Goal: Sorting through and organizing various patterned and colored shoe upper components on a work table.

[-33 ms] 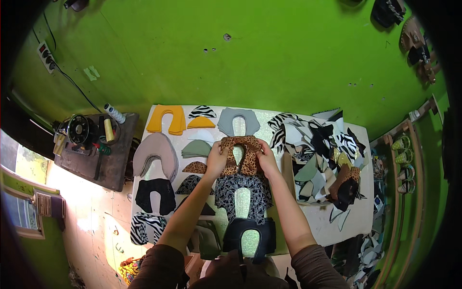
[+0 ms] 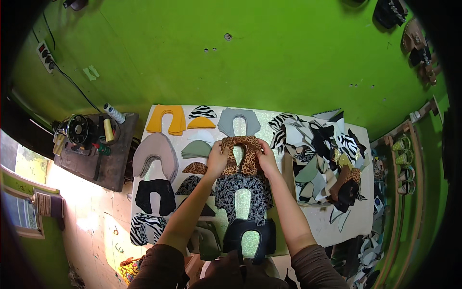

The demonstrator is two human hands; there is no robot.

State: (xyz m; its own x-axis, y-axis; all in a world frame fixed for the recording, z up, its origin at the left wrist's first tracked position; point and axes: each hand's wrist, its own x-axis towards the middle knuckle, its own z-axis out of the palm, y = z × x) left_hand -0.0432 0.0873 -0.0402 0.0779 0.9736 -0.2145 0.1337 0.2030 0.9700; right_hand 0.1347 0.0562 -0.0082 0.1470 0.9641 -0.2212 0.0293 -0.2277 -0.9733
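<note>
The left forearm point(image 2: 190, 212) extends forward and angles inward to the right; the right forearm point(image 2: 291, 209) extends forward and angles inward to the left. Both are bare beyond the dark brown sleeves point(image 2: 161, 264). The left hand point(image 2: 217, 161) and right hand point(image 2: 267, 158) stand apart, roughly level, fingers bent in a grip, thumbs turned inward.

Bright green wall point(image 2: 159, 53), sunlit pale floor point(image 2: 91, 219), dark side table point(image 2: 108, 172), window point(image 2: 21, 209) at left.
</note>
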